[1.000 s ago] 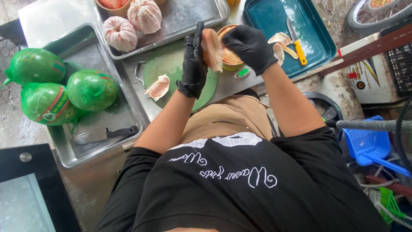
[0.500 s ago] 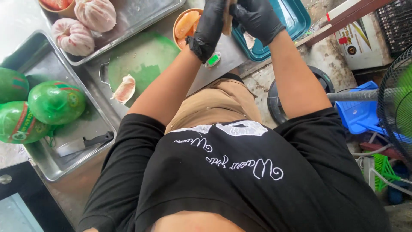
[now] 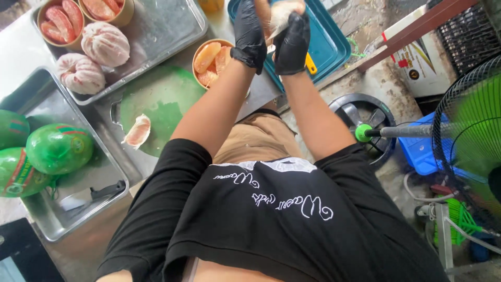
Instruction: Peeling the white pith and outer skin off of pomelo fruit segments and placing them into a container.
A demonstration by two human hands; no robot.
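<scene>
Both my hands wear black gloves and are raised over the teal tray (image 3: 329, 44). My left hand (image 3: 249, 32) and my right hand (image 3: 291, 42) together grip one pale pomelo segment (image 3: 279, 14), its white skin pulled out between the fingers. Just below my left wrist stands a round paper bowl (image 3: 211, 62) with peeled orange-pink segments. A single unpeeled segment (image 3: 136, 131) lies on the green cutting board (image 3: 167, 102).
A steel tray (image 3: 167, 26) at the back holds two peeled whole pomelos (image 3: 91, 57) and two bowls of segments. Wrapped green pomelos (image 3: 52, 149) and a cleaver (image 3: 99, 190) lie in the left tray. A yellow knife handle (image 3: 311, 65) pokes out on the teal tray. A fan (image 3: 469, 130) stands right.
The view has shifted down and left. My hands stay together on the segment over the teal tray, and more white skin now shows peeled away between them.
</scene>
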